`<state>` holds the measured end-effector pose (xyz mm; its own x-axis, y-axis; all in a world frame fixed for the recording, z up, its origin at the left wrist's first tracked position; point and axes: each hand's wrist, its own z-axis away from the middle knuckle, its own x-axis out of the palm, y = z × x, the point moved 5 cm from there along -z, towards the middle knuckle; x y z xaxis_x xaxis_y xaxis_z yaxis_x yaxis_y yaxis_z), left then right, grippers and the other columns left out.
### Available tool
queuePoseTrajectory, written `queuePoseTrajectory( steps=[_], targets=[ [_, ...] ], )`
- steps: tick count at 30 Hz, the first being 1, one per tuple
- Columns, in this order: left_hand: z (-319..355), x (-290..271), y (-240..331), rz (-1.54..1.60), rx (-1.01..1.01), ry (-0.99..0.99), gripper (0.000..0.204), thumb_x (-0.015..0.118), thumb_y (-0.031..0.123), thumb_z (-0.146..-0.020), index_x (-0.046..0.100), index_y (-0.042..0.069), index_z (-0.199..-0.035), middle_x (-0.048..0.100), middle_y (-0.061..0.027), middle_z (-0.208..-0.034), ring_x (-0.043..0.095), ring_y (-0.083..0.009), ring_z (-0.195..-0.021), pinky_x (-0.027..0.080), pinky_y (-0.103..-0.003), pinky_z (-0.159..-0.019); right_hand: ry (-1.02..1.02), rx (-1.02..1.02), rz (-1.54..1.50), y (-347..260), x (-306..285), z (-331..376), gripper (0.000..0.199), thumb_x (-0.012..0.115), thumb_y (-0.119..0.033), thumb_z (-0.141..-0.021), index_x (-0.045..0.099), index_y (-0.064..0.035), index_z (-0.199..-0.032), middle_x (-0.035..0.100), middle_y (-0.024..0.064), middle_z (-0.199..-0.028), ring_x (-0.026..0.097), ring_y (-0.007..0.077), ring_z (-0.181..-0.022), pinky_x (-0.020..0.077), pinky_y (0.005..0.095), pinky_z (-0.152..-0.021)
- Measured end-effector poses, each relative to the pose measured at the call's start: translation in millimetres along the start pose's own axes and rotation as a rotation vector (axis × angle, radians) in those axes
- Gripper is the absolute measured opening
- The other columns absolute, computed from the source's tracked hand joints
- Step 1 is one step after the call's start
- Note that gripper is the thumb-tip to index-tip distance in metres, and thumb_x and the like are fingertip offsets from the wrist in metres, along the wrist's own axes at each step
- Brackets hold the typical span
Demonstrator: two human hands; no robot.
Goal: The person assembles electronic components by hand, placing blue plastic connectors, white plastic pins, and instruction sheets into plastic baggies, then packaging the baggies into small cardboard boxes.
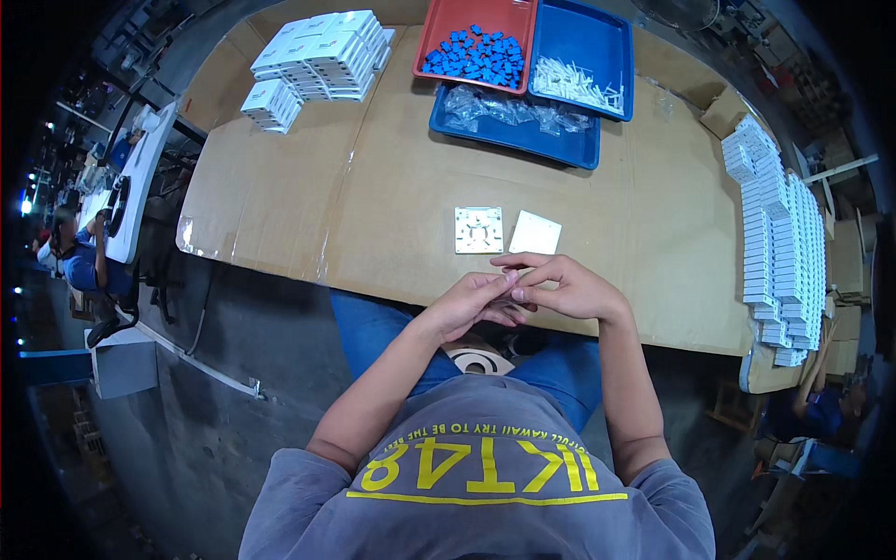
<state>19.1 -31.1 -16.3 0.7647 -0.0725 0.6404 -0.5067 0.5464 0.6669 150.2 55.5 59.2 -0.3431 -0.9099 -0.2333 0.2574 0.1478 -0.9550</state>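
Observation:
My left hand (464,306) and my right hand (577,291) meet just over the table's front edge, their fingertips touching and overlapping. The fingers of both are curled together. Anything small between them is hidden. Just beyond my hands, two square white plastic plates lie on the cardboard. The left plate (479,231) shows an inner face with dark slots and fittings. A plain white plate (536,232) lies slightly turned beside it, its near edge close to my right fingers.
Cardboard covers the table (392,215). At the back are a red tray (431,37) of blue parts, a blue tray (583,33) of white pieces, and another blue tray (523,145) with clear bags. White stacks stand at far left (322,56) and right (779,243).

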Motion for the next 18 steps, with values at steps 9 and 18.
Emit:
queuePoseTrajectory(
  steps=[9,18],
  targets=[
    [-6,-11,-15,0.137,-0.054,-0.207,0.047,0.052,0.043,-0.108,0.063,0.001,-0.124,0.074,-0.0162,-0.105,0.075,-0.0249,-0.09,0.061,-0.041,-0.088,-0.1,-0.045,-0.093,2,13,-7,0.028,0.062,-0.022,-0.104,0.078,0.0016,-0.106,0.058,0.0172,-0.148,0.063,0.0263,-0.124,0.0486,0.0364,-0.105],
    [-10,-9,-23,0.222,-0.06,-0.266,0.048,0.052,0.045,-0.108,0.056,0.004,-0.134,0.072,-0.0193,-0.112,0.075,-0.0267,-0.089,0.062,-0.04,-0.085,-0.256,0.149,-0.189,18,27,-6,0.073,0.032,-0.059,-0.109,0.05,-0.002,-0.151,0.076,0.0116,-0.111,0.068,0.0161,-0.092,0.0522,0.0278,-0.087]
  ],
)
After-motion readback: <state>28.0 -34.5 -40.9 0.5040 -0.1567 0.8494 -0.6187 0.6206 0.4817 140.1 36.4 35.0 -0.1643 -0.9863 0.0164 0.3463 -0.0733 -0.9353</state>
